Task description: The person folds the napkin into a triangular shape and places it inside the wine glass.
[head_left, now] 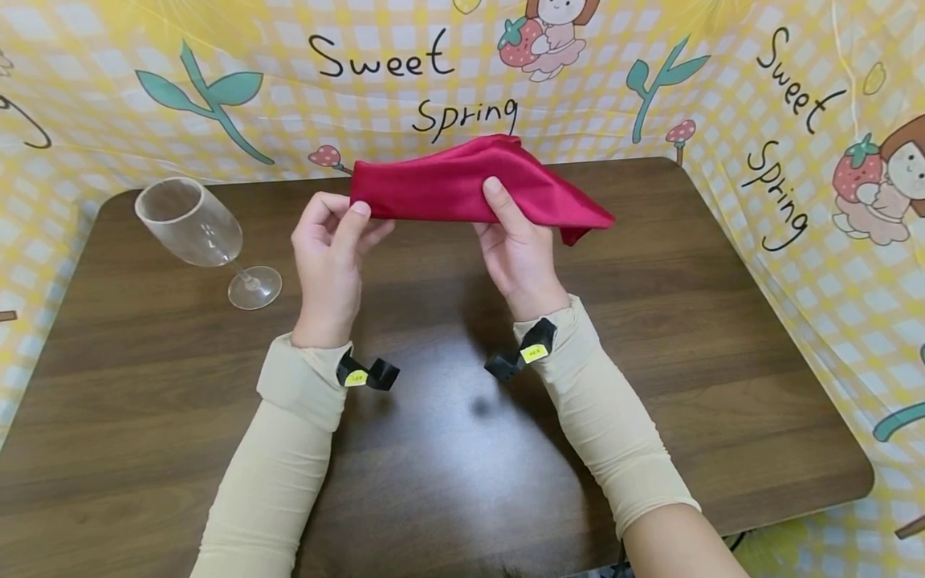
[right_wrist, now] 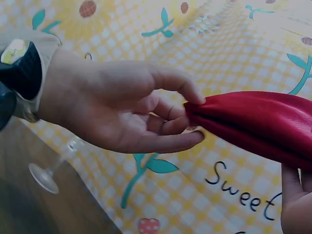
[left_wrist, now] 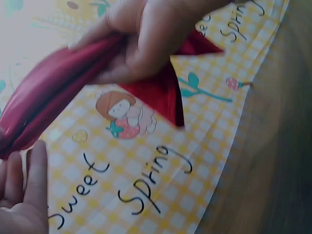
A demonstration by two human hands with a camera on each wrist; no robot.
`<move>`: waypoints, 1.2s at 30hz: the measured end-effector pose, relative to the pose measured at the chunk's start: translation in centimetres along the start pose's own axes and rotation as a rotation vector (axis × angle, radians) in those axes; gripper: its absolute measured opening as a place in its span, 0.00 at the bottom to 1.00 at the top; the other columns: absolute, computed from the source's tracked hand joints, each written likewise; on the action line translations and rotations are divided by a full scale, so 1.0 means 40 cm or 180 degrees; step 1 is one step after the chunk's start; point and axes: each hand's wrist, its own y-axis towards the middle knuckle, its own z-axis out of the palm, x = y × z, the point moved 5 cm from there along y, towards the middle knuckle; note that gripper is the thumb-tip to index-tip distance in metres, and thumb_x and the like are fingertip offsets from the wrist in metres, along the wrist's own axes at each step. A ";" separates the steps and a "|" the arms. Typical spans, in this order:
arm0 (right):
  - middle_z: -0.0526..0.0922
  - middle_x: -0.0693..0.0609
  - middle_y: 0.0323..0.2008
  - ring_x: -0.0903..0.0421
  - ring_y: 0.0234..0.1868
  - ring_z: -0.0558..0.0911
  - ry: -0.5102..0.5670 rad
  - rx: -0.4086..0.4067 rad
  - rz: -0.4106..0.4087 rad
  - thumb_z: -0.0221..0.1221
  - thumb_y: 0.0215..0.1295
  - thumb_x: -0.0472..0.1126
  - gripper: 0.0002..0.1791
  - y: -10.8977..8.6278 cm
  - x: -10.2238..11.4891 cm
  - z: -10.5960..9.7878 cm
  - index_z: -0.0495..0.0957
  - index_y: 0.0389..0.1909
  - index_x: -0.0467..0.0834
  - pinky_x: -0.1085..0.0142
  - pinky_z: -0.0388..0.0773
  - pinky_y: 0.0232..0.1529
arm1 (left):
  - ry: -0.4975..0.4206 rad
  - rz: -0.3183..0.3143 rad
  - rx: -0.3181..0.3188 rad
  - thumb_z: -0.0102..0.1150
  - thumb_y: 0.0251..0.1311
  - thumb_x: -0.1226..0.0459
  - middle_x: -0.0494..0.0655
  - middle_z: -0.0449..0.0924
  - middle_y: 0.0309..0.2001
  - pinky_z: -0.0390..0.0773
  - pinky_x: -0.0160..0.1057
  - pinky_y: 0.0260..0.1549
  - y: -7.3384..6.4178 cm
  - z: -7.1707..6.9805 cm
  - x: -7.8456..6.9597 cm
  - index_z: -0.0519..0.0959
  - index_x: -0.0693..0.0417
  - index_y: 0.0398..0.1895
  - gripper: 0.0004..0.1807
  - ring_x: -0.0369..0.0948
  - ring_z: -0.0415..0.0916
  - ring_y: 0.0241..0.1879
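Observation:
A folded red satin cloth (head_left: 433,191) is stretched between both hands above the far part of the table. My left hand (head_left: 328,261) pinches its left end between thumb and fingers; the right wrist view shows this hand (right_wrist: 122,107) from the side. Farther along, my right hand (head_left: 522,257) grips the cloth with the thumb on its near face and the fingers behind. Beyond the right hand, the cloth's loose end droops to a point. In the left wrist view the folded layers (left_wrist: 53,92) bulge open along one edge, and pointed corners hang past the right hand (left_wrist: 151,39).
A clear wine glass (head_left: 195,225) stands on the dark wooden table (head_left: 448,482), left of the left hand. Yellow checked fabric (head_left: 578,120) with printed words and drawings hangs behind the table and along its sides. Black wrist devices (head_left: 368,375) sit on both sleeves.

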 end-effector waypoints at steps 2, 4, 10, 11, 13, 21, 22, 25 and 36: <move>0.78 0.45 0.45 0.50 0.44 0.80 -0.0132 0.0020 -0.0069 0.52 0.63 0.25 0.13 0.001 0.012 0.000 0.73 0.46 0.41 0.59 0.78 0.47 | 0.0122 -0.0103 0.0147 0.57 0.59 0.72 0.55 0.74 0.35 0.81 0.42 0.39 0.005 -0.006 0.008 0.73 0.63 0.31 0.03 0.47 0.79 0.35; 0.77 0.44 0.47 0.49 0.46 0.79 -0.0261 0.0042 -0.0112 0.53 0.63 0.26 0.14 0.003 0.024 0.001 0.72 0.48 0.41 0.58 0.77 0.49 | 0.0296 -0.0213 0.0274 0.58 0.60 0.70 0.54 0.75 0.36 0.80 0.42 0.39 0.009 -0.014 0.016 0.74 0.63 0.33 0.03 0.47 0.78 0.37; 0.77 0.44 0.47 0.48 0.47 0.79 -0.0630 0.0048 -0.0224 0.54 0.62 0.25 0.15 0.005 0.049 0.002 0.72 0.48 0.41 0.59 0.78 0.47 | 0.0894 -0.0458 0.0554 0.60 0.60 0.67 0.54 0.77 0.38 0.81 0.40 0.37 0.018 -0.032 0.041 0.76 0.60 0.36 0.06 0.47 0.78 0.39; 0.77 0.44 0.47 0.48 0.47 0.79 -0.0679 0.0056 -0.0258 0.54 0.61 0.25 0.16 0.006 0.052 0.002 0.71 0.48 0.41 0.59 0.78 0.46 | 0.1002 -0.0493 0.0592 0.60 0.60 0.66 0.54 0.77 0.39 0.81 0.39 0.37 0.020 -0.035 0.045 0.76 0.60 0.37 0.07 0.47 0.79 0.39; 0.78 0.44 0.47 0.48 0.47 0.79 -0.0756 0.0040 -0.0302 0.56 0.60 0.25 0.16 0.008 0.056 0.000 0.72 0.48 0.41 0.59 0.78 0.46 | 0.1212 -0.0568 0.0657 0.60 0.60 0.65 0.54 0.77 0.40 0.80 0.37 0.38 0.023 -0.041 0.051 0.76 0.59 0.40 0.08 0.45 0.79 0.39; 0.77 0.44 0.48 0.48 0.48 0.78 -0.1064 -0.0112 -0.0414 0.60 0.57 0.27 0.19 0.015 0.070 -0.011 0.71 0.49 0.42 0.59 0.78 0.48 | 0.2302 -0.0325 0.0776 0.58 0.62 0.64 0.49 0.78 0.40 0.75 0.35 0.45 0.016 -0.021 0.003 0.75 0.63 0.46 0.13 0.38 0.77 0.39; 0.77 0.44 0.48 0.47 0.49 0.78 -0.1073 -0.0123 -0.0421 0.60 0.57 0.27 0.19 0.015 0.071 -0.011 0.71 0.49 0.42 0.59 0.77 0.48 | 0.2416 -0.0248 0.0747 0.57 0.62 0.64 0.49 0.78 0.40 0.74 0.34 0.45 0.014 -0.016 -0.011 0.75 0.63 0.46 0.13 0.38 0.76 0.40; 0.77 0.44 0.49 0.48 0.49 0.78 -0.1121 -0.0154 -0.0423 0.61 0.57 0.28 0.20 0.015 0.071 -0.014 0.70 0.50 0.42 0.59 0.77 0.48 | 0.2717 0.0037 0.0595 0.57 0.61 0.64 0.50 0.78 0.41 0.72 0.31 0.43 0.011 -0.008 -0.047 0.75 0.64 0.46 0.13 0.37 0.74 0.41; 0.76 0.45 0.50 0.49 0.51 0.77 -0.1277 -0.0323 -0.0374 0.64 0.56 0.32 0.22 0.015 0.065 -0.023 0.69 0.51 0.43 0.58 0.77 0.48 | 0.3341 0.1073 -0.0078 0.60 0.56 0.67 0.51 0.77 0.41 0.77 0.34 0.41 0.021 -0.044 -0.145 0.78 0.63 0.44 0.12 0.39 0.76 0.41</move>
